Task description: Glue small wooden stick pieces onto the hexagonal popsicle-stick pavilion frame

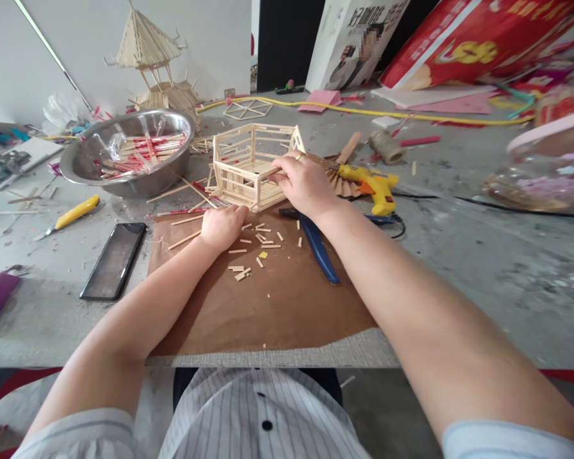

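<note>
A hexagonal frame of thin wooden sticks point(242, 164) stands at the far edge of a brown mat point(268, 306). My right hand point(303, 185) rests on the frame's near right side, fingers pinched on a thin stick laid along its rail. My left hand point(224, 226) is curled closed on the mat just in front of the frame's near corner, fingertips by its base; what it holds, if anything, is hidden. Several short cut stick pieces point(261, 245) lie scattered on the mat between my hands.
A steel bowl point(76, 167) with sticks sits at the left. A black phone point(115, 260) and a yellow-handled knife point(74, 213) lie left of the mat. Blue-handled cutters point(318, 248) and a yellow glue gun point(375, 187) lie at the right. A stick pavilion model point(148, 57) stands behind.
</note>
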A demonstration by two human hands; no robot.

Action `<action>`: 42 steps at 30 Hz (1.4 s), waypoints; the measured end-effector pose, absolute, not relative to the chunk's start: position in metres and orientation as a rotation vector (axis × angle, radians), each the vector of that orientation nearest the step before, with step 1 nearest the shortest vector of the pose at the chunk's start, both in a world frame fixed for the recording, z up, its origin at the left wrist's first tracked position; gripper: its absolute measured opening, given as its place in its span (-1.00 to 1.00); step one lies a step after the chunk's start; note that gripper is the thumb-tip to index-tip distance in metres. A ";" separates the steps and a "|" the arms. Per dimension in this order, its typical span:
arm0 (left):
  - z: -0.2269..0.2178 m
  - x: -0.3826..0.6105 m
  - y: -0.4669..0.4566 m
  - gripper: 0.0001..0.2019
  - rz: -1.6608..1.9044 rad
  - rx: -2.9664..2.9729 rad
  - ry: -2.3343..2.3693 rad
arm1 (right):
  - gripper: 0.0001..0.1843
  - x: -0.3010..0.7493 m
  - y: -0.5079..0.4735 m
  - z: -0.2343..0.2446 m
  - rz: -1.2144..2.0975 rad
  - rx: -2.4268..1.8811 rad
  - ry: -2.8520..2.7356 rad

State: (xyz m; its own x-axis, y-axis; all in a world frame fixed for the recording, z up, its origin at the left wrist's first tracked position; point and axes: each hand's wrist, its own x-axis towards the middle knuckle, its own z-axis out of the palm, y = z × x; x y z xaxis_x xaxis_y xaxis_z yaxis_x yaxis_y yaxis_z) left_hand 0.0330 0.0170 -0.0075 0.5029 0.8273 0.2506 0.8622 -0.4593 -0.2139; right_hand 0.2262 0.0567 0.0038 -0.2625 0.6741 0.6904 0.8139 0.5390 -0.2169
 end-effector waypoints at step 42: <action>-0.007 0.034 0.016 -0.79 -0.160 -2.450 -1.441 | -0.79 0.225 0.055 0.005 -0.220 -1.220 -2.008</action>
State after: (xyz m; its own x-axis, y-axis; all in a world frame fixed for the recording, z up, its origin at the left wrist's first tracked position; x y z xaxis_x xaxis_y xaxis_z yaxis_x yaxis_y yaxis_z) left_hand 0.0344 0.0160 -0.0066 0.4927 0.8359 0.2418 0.8686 -0.4558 -0.1941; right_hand 0.2253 0.0551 0.0050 -0.2530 0.6863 0.6819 0.8179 0.5282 -0.2282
